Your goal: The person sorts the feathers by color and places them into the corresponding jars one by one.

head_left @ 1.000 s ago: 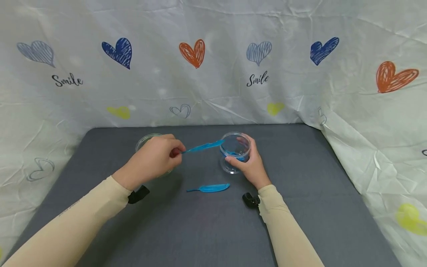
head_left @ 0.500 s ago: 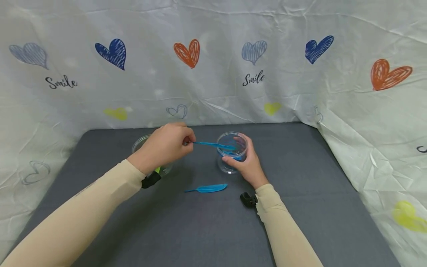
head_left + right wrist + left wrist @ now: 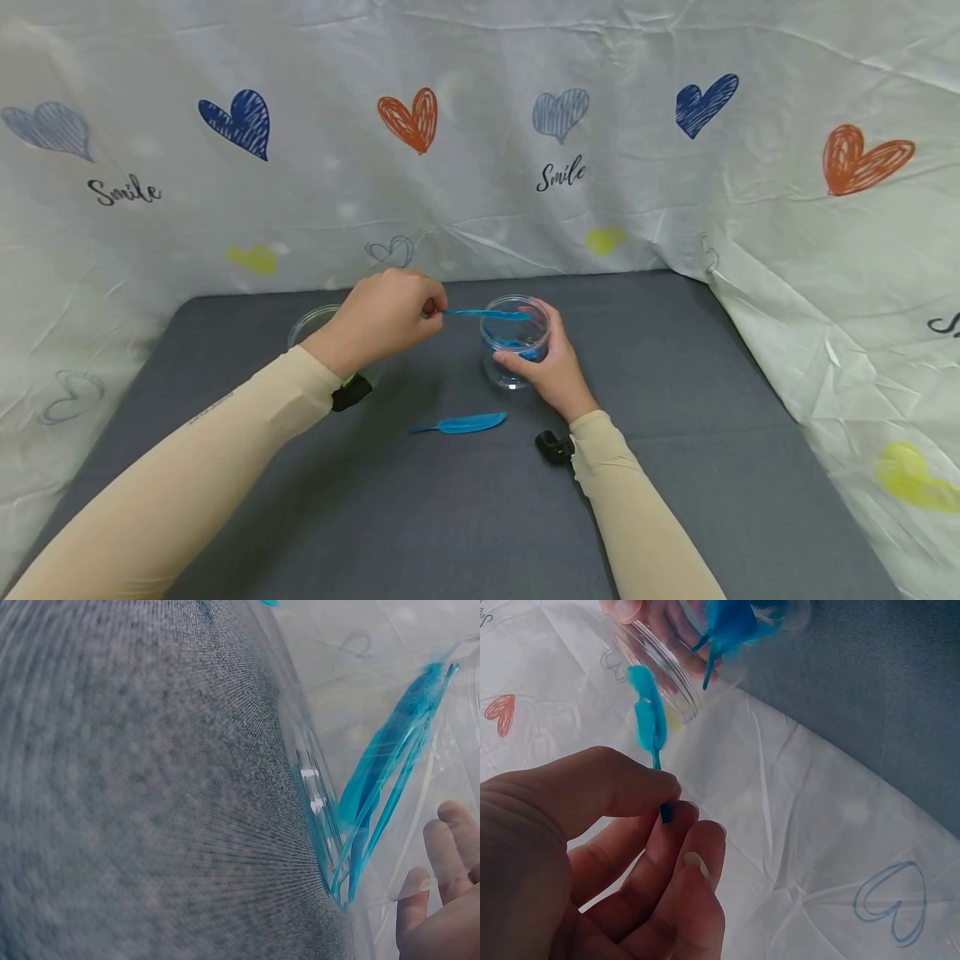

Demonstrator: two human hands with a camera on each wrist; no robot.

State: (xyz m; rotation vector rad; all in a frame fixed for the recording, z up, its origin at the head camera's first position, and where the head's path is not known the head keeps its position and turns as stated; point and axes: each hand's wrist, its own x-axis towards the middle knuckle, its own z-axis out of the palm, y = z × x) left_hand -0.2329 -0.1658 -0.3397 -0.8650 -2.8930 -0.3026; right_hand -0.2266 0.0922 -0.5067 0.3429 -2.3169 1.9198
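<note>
Between thumb and fingertips, my left hand (image 3: 386,317) pinches a blue feather (image 3: 652,720) by its quill end. The feather points right, and in the head view its tip overlaps the mouth of a clear jar (image 3: 495,367). My right hand (image 3: 551,367) grips that jar around its right side, thumb at the front. Blue feathers (image 3: 390,757) show through the jar's wall in the right wrist view. Another blue feather (image 3: 467,424) lies flat on the table in front of the jar.
A second clear jar (image 3: 302,323) stands behind my left hand and wrist, mostly hidden; something yellow-green (image 3: 349,378) shows near its base. Grey cloth covers the table (image 3: 450,517). A white curtain (image 3: 480,192) with printed hearts hangs behind it.
My left hand has moved right and slightly up, bringing the feather's tip over the jar's mouth. The feather dipped lower half a second ago and now lies more level. The right hand keeps its grip.
</note>
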